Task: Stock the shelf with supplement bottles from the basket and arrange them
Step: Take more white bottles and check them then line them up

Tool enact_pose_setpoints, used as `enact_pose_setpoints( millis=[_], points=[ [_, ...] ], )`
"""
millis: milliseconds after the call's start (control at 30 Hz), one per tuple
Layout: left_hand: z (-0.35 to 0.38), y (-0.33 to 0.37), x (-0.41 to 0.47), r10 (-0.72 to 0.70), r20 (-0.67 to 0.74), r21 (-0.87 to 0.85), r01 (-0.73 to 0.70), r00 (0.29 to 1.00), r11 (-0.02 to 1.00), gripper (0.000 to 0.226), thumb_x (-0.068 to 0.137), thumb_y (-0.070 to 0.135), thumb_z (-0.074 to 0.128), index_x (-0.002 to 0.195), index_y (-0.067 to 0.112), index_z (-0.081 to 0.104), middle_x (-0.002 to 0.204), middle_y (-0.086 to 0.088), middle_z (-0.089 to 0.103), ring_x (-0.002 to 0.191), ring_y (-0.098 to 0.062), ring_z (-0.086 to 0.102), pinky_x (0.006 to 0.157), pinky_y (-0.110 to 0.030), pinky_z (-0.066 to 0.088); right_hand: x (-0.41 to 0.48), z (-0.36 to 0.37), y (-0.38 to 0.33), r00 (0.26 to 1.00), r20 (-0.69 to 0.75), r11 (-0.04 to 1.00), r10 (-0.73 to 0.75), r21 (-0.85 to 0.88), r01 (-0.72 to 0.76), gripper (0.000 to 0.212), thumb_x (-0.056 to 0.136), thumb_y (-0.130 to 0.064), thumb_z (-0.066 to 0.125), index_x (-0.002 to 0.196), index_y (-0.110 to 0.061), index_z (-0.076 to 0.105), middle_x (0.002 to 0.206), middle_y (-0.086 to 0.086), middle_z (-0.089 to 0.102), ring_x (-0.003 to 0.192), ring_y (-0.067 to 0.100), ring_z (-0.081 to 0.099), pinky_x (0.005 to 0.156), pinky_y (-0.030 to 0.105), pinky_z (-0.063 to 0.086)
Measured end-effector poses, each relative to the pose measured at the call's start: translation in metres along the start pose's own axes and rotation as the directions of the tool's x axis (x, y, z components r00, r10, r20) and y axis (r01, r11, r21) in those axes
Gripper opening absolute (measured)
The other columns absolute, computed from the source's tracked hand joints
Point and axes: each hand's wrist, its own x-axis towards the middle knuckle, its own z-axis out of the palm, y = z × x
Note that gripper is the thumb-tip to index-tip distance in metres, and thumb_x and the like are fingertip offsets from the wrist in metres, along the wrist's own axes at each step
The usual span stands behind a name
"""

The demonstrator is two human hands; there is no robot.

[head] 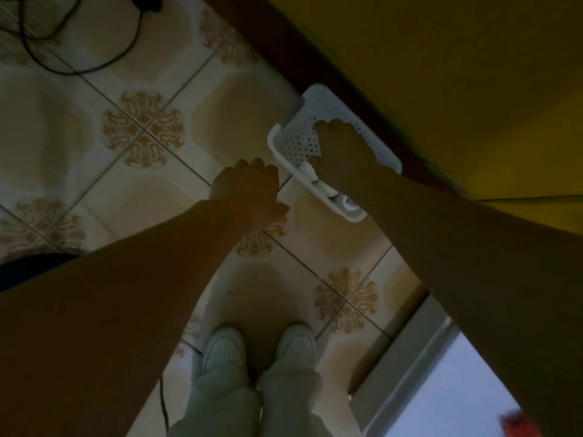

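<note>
head view. the white perforated basket (299,143) sits on the tiled floor (142,130) at 1 o'clock from frame centre, against the dark base of a yellow unit (441,74). the supplement bottles (321,186) lie at its 5 o'clock end, pale caps showing, partly hidden under my right forearm. the right hand (345,159) is down inside the basket, knuckles up. its fingers are out of sight, so i cannot tell whether they grip a bottle. the left hand (249,190) hangs over bare tile at 8 o'clock of the basket, near its rim, fingers loosely curled, holding nothing. my shoes (224,348) are at 6 o'clock.

assessment: the bottles look like rigid plastic, probably light, smooth and prone to roll. i would take one round the body below the cap. the basket looks thin and may slide on tile. the picture is dim and blurred.
</note>
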Motion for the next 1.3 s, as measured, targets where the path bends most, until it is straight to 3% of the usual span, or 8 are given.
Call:
enact_pose_setpoints(
  millis=[133, 233, 333, 533, 800, 1033, 1300],
  points=[
    [-0.077, 0.009, -0.059, -0.008, -0.065, 0.002, 0.008, 0.998, 1.0, 0.058, 0.09, 0.053, 0.049, 0.128, 0.01, 0.041, 0.123, -0.01, 0.046, 0.114, -0.028, 0.045, 0.084, -0.035, 0.04, -0.04, -0.093, -0.012, 1.0, -0.023, 0.996, -0.016, -0.091, 0.013, 0.047, 0.099, -0.027, 0.046, 0.141, -0.009, 0.034, 0.138, 0.016, 0.042, 0.125, 0.032, 0.043, 0.103, 0.042, 0.037],
    [-0.148, 0.011, -0.114, -0.02, -0.13, 0.032, 0.025, 0.991, 0.999, 0.059, 0.091, 0.054, 0.047, 0.129, 0.01, 0.041, 0.123, -0.01, 0.047, 0.113, -0.027, 0.047, 0.085, -0.035, 0.042, -0.079, -0.178, -0.029, 0.999, -0.054, 0.996, -0.003, -0.088, -0.001, 0.037, 0.098, -0.024, 0.05, 0.131, -0.009, 0.043, 0.131, 0.015, 0.046, 0.12, 0.034, 0.045, 0.1, 0.043, 0.04],
    [-0.218, 0.014, -0.176, -0.019, -0.188, 0.089, 0.036, 0.982, 0.995, 0.06, 0.091, 0.055, 0.044, 0.129, 0.01, 0.041, 0.123, -0.011, 0.048, 0.112, -0.027, 0.049, 0.085, -0.036, 0.043, -0.129, -0.269, -0.047, 0.996, -0.089, 0.996, -0.011, -0.089, 0.003, 0.04, 0.098, -0.025, 0.05, 0.133, -0.009, 0.04, 0.132, 0.016, 0.043, 0.121, 0.034, 0.043, 0.099, 0.044, 0.04],
    [-0.343, 0.034, -0.303, -0.046, -0.316, 0.03, 0.059, 0.948, 0.998, 0.055, 0.089, 0.055, 0.048, 0.121, 0.01, 0.044, 0.122, -0.013, 0.049, 0.11, -0.028, 0.049, 0.085, -0.036, 0.043, -0.244, -0.44, -0.09, 0.975, -0.221, 0.994, -0.035, -0.107, 0.011, 0.041, 0.097, -0.025, 0.05, 0.134, -0.01, 0.041, 0.131, 0.014, 0.045, 0.121, 0.033, 0.043, 0.091, 0.042, 0.043],
    [-0.469, 0.074, -0.451, -0.009, -0.487, 0.076, 0.053, 0.873, 0.996, 0.054, 0.09, 0.055, 0.048, 0.123, 0.012, 0.044, 0.121, -0.011, 0.049, 0.11, -0.029, 0.048, 0.081, -0.036, 0.042, -0.388, -0.601, -0.117, 0.901, -0.431, 0.98, -0.037, -0.191, -0.051, 0.045, 0.095, -0.032, 0.052, 0.134, -0.013, 0.041, 0.131, 0.013, 0.046, 0.124, 0.034, 0.042, 0.091, 0.042, 0.043],
    [-0.538, 0.142, -0.56, 0.06, -0.614, 0.138, 0.032, 0.787, 0.99, 0.06, 0.091, 0.055, 0.047, 0.131, 0.012, 0.041, 0.132, -0.01, 0.046, 0.121, -0.028, 0.045, 0.09, -0.038, 0.042, -0.522, -0.693, -0.108, 0.768, -0.64, 0.969, 0.033, -0.168, -0.181, 0.042, 0.095, -0.028, 0.049, 0.133, -0.012, 0.041, 0.129, 0.012, 0.047, 0.118, 0.031, 0.045, 0.089, 0.038, 0.041],
    [-0.542, 0.234, -0.667, 0.35, -0.66, 0.254, -0.241, 0.665, 0.937, 0.062, 0.087, 0.056, 0.052, 0.131, 0.013, 0.043, 0.134, -0.009, 0.047, 0.123, -0.026, 0.047, 0.094, -0.039, 0.043, -0.702, -0.695, -0.095, 0.598, -0.763, 0.917, 0.246, -0.018, -0.399, 0.045, 0.096, -0.035, 0.049, 0.135, -0.012, 0.041, 0.13, 0.011, 0.048, 0.117, 0.029, 0.046, 0.09, 0.036, 0.041]
  ],
)
